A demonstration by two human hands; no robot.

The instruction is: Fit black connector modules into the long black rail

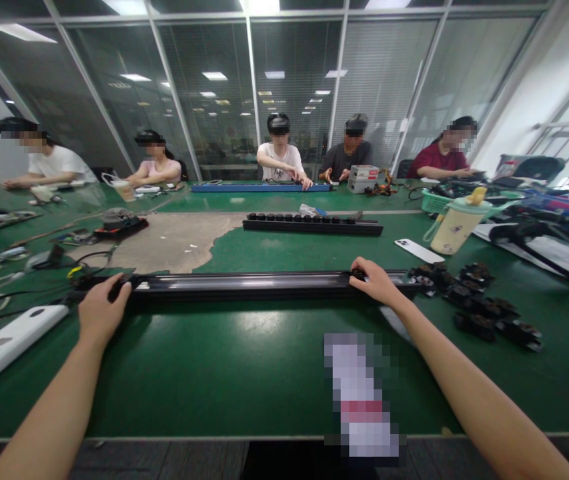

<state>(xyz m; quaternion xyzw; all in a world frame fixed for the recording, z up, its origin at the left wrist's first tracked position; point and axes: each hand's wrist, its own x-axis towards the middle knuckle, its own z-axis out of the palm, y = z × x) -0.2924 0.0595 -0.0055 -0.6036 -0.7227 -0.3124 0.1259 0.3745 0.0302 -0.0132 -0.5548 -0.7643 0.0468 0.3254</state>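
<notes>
A long black rail [244,285] lies across the green table in front of me. My left hand [100,312] is wrapped round its left end, fingers closed on it. Near the rail's right end, my right hand [377,281] presses a small black socket module [357,273] onto the rail with pinched fingers. A heap of several loose black socket modules [479,308] lies just right of my right hand.
A second black rail with sockets [313,225] lies further back, a blue rail [261,188] beyond it. A white phone [418,251], a lidded cup [457,225], a white device [7,343] and cables [9,280] surround me. Several people sit along the far side.
</notes>
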